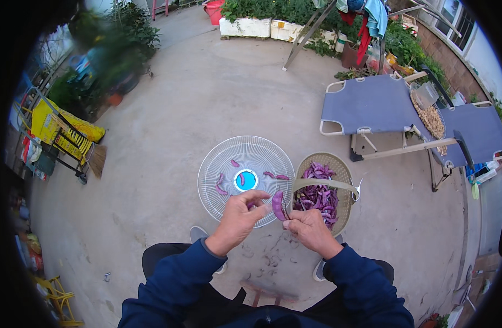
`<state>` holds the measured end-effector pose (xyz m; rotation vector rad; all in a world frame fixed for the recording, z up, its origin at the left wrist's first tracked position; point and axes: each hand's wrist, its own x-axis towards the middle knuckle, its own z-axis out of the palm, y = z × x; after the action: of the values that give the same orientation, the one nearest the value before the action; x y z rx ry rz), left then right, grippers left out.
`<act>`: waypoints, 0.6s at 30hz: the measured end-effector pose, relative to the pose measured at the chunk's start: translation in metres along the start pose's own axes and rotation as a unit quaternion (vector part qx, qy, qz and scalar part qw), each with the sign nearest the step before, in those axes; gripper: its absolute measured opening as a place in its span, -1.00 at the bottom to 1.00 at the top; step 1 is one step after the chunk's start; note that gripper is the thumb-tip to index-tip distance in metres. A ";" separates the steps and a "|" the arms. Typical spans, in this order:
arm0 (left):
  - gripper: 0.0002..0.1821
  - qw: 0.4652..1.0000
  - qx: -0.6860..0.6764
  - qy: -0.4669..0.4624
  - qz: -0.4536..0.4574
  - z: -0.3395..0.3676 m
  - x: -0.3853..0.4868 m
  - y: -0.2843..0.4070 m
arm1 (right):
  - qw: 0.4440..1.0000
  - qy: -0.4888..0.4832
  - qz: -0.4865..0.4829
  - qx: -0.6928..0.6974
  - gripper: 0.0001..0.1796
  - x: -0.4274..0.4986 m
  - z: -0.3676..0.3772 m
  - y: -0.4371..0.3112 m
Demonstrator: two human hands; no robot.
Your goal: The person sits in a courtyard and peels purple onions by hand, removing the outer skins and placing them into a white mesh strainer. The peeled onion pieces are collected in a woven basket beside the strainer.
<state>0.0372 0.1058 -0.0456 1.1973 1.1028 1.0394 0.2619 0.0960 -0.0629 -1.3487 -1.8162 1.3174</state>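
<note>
My right hand [312, 231] pinches a purple bean pod [278, 205] by its lower end, beside the rim of a woven basket. My left hand [240, 217] is just left of the pod, fingers curled, with something purple partly hidden behind them; whether it is held I cannot tell. Below the left hand lies a round white wire fan guard [212, 158] with a blue centre, bearing several purple pods [221, 190]. To its right stands the beige basket [345, 164] with an arched handle, full of purple pods [316, 197].
Thin pod strings [271, 260] are scattered on the concrete between my shoes. A blue folding lounger [370, 102] at the right carries a tray of peanut-like pieces [431, 119]. At the left stand a broom [97, 160] and a yellow bag [49, 119]. White planter boxes [244, 28] line the back.
</note>
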 end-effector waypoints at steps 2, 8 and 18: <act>-0.76 0.999 -0.001 -0.031 0.007 0.006 -0.001 -0.003 | 0.999 -0.014 0.006 0.029 -0.75 -0.003 0.001 -0.007; -0.89 0.995 -0.009 -0.093 -0.030 0.004 -0.001 -0.005 | 0.993 0.008 0.014 0.120 -0.78 -0.009 0.003 -0.019; -0.93 0.993 0.040 -0.097 -0.058 0.007 -0.005 0.002 | 0.956 0.100 0.046 0.270 -0.83 -0.006 0.007 -0.010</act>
<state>0.0437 0.1003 -0.0430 1.2545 1.0551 0.7786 0.2540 0.0876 -0.0561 -1.2139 -1.1501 1.5196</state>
